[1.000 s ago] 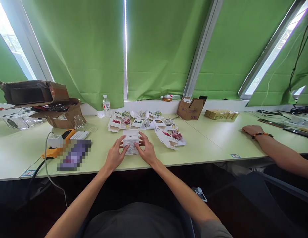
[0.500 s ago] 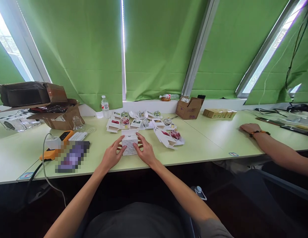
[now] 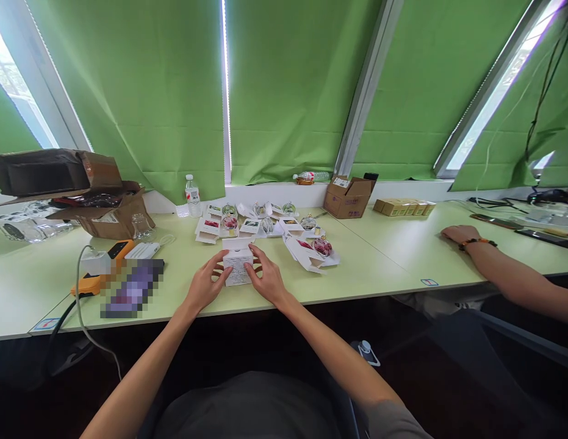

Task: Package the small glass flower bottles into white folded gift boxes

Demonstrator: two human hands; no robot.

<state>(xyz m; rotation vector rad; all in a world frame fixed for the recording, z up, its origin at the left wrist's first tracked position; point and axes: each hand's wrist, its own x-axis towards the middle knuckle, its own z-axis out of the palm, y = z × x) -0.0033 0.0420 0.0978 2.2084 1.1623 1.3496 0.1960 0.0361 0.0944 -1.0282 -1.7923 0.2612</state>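
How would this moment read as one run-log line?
left hand: grips white box, left side | right hand: grips its right side | top flap: raised | opened white cartons: beyond, on table

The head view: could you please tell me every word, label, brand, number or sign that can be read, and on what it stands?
No text is clear enough to quote.
Held white box: fine dark print, too small.
Standing bottle: red-and-white label, too small.
Lying bottle: label, too small.
Brown carton: purple print and white label, too blurred.
Left table sticker: blue-edged, red mark, too blurred.
Right table sticker: likewise too blurred.
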